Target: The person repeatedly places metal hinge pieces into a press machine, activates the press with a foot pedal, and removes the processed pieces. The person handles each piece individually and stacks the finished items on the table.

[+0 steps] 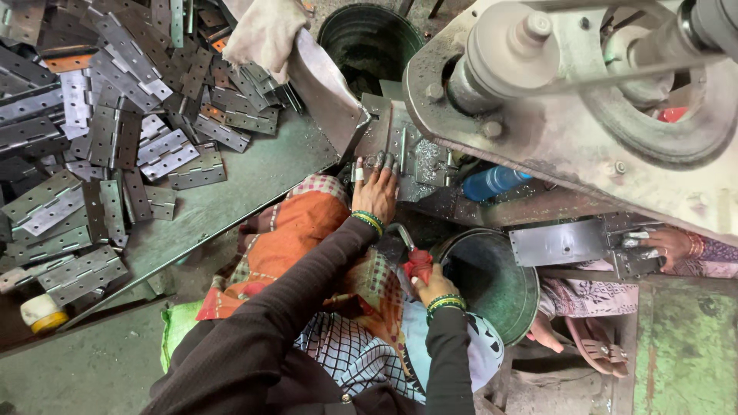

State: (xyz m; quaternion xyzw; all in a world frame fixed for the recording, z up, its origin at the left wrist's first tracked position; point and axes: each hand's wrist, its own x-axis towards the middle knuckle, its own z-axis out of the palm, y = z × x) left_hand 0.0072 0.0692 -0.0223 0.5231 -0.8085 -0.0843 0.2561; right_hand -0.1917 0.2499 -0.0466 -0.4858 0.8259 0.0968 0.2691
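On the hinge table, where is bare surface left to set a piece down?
A bare strip of the metal table runs between the hinge pile and the press bed under the left hand. The table's left and upper parts are crowded with hinges.

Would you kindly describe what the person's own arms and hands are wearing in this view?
Both arms are in long, dark brown-black sleeves reaching the wrists. The left hand is bare, with green and yellow bangles at the wrist and a pale wrap on one finger. The right hand is bare too, with similar green bangles.
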